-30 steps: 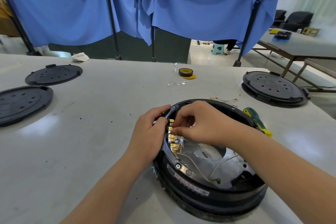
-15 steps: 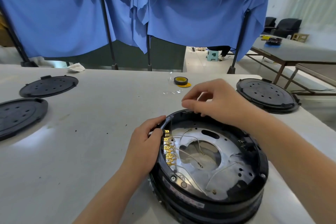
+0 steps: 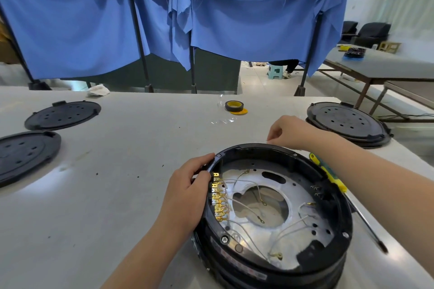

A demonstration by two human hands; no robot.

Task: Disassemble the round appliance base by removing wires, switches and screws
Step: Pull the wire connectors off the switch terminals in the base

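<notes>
The round black appliance base (image 3: 277,263) lies open on the white table, with a silver metal plate (image 3: 303,197) inside. Thin white wires (image 3: 249,209) run over the plate to a row of gold terminals (image 3: 217,202) on the inner left wall. My left hand (image 3: 187,195) grips the left rim, its thumb beside the terminals. My right hand (image 3: 291,132) hovers just past the far rim with curled fingers, thumb and forefinger pinched on a thin wire that barely shows.
A screwdriver (image 3: 328,175) with a green and yellow handle lies against the base's right side. Another round base (image 3: 347,122) sits at far right. Two black lids (image 3: 62,115) (image 3: 23,155) lie at the left. A tape roll (image 3: 233,106) and a crumpled cloth (image 3: 98,90) sit near the far edge.
My right hand left the terminals, rose with pinched fingers and moved back and right, past the far rim. My left hand stayed on the left rim.
</notes>
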